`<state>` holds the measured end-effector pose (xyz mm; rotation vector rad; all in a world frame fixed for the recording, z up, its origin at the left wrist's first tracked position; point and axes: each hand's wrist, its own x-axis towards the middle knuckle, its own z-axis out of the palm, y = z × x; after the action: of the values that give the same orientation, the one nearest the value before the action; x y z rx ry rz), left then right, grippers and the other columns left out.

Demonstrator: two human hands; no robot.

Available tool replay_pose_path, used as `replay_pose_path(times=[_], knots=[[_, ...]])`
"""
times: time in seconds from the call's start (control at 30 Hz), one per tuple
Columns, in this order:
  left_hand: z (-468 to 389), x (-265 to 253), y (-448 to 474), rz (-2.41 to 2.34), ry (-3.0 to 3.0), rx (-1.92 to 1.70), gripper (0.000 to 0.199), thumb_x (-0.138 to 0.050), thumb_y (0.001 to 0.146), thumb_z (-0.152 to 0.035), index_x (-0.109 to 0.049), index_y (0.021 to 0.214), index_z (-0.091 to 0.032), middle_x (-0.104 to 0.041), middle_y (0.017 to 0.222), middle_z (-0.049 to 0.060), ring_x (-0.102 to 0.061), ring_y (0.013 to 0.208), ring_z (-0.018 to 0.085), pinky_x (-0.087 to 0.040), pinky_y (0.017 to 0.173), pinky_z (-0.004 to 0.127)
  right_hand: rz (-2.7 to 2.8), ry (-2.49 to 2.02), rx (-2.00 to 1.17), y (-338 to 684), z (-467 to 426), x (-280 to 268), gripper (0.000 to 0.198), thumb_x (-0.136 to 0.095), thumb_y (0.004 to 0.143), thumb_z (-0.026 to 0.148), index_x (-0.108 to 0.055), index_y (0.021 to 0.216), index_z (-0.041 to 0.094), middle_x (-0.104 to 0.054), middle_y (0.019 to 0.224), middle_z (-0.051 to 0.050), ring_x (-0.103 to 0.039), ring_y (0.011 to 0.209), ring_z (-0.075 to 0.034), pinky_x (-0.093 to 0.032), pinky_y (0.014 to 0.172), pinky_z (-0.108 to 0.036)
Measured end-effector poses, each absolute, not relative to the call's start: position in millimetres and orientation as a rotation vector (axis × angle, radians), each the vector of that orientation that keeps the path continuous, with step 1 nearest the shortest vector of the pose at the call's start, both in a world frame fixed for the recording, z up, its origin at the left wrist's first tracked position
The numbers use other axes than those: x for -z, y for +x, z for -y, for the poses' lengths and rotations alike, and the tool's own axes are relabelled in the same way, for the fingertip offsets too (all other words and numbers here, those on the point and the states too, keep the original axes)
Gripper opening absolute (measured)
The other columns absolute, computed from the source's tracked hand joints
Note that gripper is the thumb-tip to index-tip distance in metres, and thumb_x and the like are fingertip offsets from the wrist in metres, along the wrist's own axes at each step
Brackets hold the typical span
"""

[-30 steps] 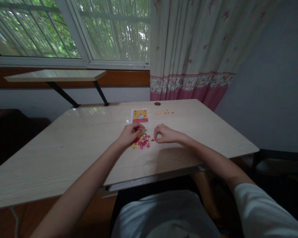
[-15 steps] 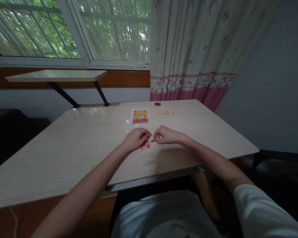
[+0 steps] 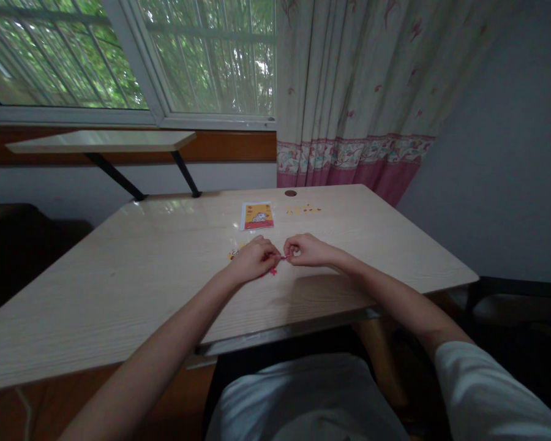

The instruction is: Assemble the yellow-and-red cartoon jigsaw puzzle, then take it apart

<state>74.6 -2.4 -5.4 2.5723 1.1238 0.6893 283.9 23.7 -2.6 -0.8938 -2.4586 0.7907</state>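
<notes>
My left hand [image 3: 256, 260] is closed over the middle of the desk, its fingertips pinching small jigsaw puzzle pieces. Facing it, my right hand [image 3: 307, 250] grips a small pinkish-red puzzle piece [image 3: 283, 258] between thumb and finger. The fingertips of both hands nearly meet at that piece. Just below the left fingers lies a red puzzle piece [image 3: 273, 271], with others partly hidden under the hand. Yellow and white pieces [image 3: 234, 252] peek out behind the left hand. Beyond the hands lies a picture card [image 3: 259, 216] showing a white animal on yellow and red.
Loose yellow puzzle pieces [image 3: 304, 209] are spread at the back right, near a round cable hole [image 3: 291, 193] in the desk [image 3: 156, 269]. A raised shelf [image 3: 105, 142] stands at the back left. A curtain [image 3: 349, 92] hangs behind the desk.
My left hand has shifted slightly right and down, covering more of the red pieces. The fingertips have come together at the small piece between them. More yellow-white pieces show behind the left hand.
</notes>
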Motion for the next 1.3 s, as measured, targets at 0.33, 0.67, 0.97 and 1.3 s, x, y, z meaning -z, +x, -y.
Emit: replay_pose_path(times=[0.33, 0.67, 0.97, 1.3], knots=[[0, 2, 73, -1.229, 2.111, -1.044, 0.015, -0.059, 0.077, -0.029, -0.069, 0.075, -0.018, -0.066, 0.074, 0.004, -0.057, 0.070, 0.018, -0.044, 0.070, 0.031, 2.300, -0.767, -0.528, 285, -26, -3, 0.020, -0.067, 0.079, 0.030, -0.068, 0.093, 0.016, -0.068, 0.085, -0.004, -0.058, 0.080, -0.015, -0.042, 0.077, -0.027], [-2, 6, 76, -1.187, 1.950, -1.091, 0.024, -0.060, 0.078, -0.040, -0.066, 0.076, -0.017, -0.064, 0.071, 0.004, -0.057, 0.069, 0.018, -0.044, 0.066, 0.030, 2.334, -0.738, -0.112, 291, -29, -1, 0.023, -0.062, 0.086, 0.039, -0.069, 0.098, 0.020, -0.069, 0.087, -0.006, -0.057, 0.088, -0.020, -0.035, 0.082, -0.033], [-18, 3, 40, -1.410, 2.543, -0.890, 0.019, -0.051, 0.082, -0.028, -0.067, 0.082, -0.018, -0.064, 0.086, 0.010, -0.056, 0.086, 0.024, -0.042, 0.081, 0.037, 2.061, -0.790, -0.102, 310, -35, -20, 0.018, -0.065, 0.083, 0.038, -0.068, 0.091, 0.022, -0.069, 0.090, -0.005, -0.058, 0.084, -0.019, -0.039, 0.085, -0.036], [-29, 5, 17, -1.557, 2.573, -0.870, 0.024, -0.046, 0.085, -0.030, -0.067, 0.086, -0.018, -0.065, 0.084, 0.010, -0.055, 0.083, 0.024, -0.043, 0.077, 0.035, 2.234, -0.753, -0.405, 318, -39, -23, 0.020, -0.069, 0.079, 0.035, -0.069, 0.090, 0.018, -0.067, 0.080, -0.004, -0.057, 0.075, -0.015, -0.043, 0.076, -0.030]])
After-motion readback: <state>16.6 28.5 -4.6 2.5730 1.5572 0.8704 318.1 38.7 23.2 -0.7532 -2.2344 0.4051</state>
